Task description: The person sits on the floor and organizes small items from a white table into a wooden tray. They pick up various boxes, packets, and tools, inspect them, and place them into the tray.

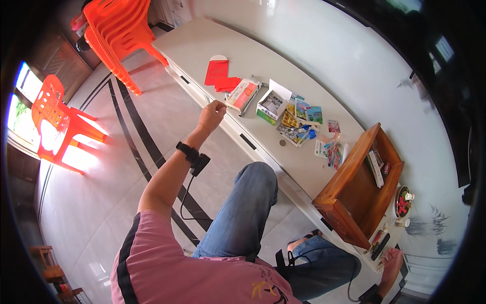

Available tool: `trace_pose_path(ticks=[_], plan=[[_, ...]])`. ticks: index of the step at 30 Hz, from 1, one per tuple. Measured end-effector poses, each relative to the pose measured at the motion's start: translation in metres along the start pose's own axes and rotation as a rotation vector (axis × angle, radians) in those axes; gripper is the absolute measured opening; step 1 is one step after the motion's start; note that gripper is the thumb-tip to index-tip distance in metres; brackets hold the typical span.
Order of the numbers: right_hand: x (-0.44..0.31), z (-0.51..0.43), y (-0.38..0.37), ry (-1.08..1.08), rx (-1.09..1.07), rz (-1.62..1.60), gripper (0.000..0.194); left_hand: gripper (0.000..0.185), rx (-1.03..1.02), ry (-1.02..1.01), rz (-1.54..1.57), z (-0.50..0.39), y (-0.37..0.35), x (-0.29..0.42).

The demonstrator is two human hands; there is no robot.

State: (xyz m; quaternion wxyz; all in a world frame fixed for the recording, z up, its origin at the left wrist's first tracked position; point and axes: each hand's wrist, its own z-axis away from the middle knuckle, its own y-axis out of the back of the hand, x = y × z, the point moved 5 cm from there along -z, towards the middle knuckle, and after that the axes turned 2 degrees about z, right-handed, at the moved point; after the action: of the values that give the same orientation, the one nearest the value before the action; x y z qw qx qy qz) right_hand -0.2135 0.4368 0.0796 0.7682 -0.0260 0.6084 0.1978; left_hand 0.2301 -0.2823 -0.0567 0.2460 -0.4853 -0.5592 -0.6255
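My left hand (212,115) is at the front edge of a long pale cabinet (182,41), its fingers curled toward the thumb. Whether something small is pinched there cannot be made out. Just beyond its fingertips lies a white and red carton (242,94), with a grey metal rod (248,103) along its side. At the cabinet's near right end is my right hand (393,259), fingers bent over small pale items too blurred to name. Beside it lie a black remote-like object (380,247) and a small red item (377,237).
Red envelopes (217,72), an opened white-green box (271,104), blister packs and sachets (334,154) and a coin-like disc (282,143) lie on the cabinet. A wooden drawer (341,220) stands across its right part. Orange plastic chairs (117,34) are stacked at the far end.
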Motion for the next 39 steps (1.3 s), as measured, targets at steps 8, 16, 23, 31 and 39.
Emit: trace_pose_path(ticks=[8, 16, 23, 31, 39], plan=[[-0.013, 0.131, -0.151, 0.239, -0.689, -0.164, 0.045, 0.085, -0.049, 0.086, -0.612, -0.042, -0.042, 0.018], [0.025, 0.138, -0.176, 0.075, -0.567, -0.113, 0.052, 0.079, 0.153, -0.091, -0.420, -0.057, -0.043, 0.019], [0.041, 0.099, -0.152, 0.003, -0.470, -0.149, 0.050, 0.077, 0.264, -0.027, -0.477, -0.084, -0.009, -0.002], [0.067, 0.092, -0.152, -0.087, -0.471, -0.204, 0.046, 0.056, 0.447, -0.279, -0.704, -0.074, -0.025, 0.013], [0.098, 0.076, -0.137, -0.173, -0.402, -0.363, 0.044, 0.045, -0.149, -0.139, -0.656, -0.036, -0.084, 0.018]])
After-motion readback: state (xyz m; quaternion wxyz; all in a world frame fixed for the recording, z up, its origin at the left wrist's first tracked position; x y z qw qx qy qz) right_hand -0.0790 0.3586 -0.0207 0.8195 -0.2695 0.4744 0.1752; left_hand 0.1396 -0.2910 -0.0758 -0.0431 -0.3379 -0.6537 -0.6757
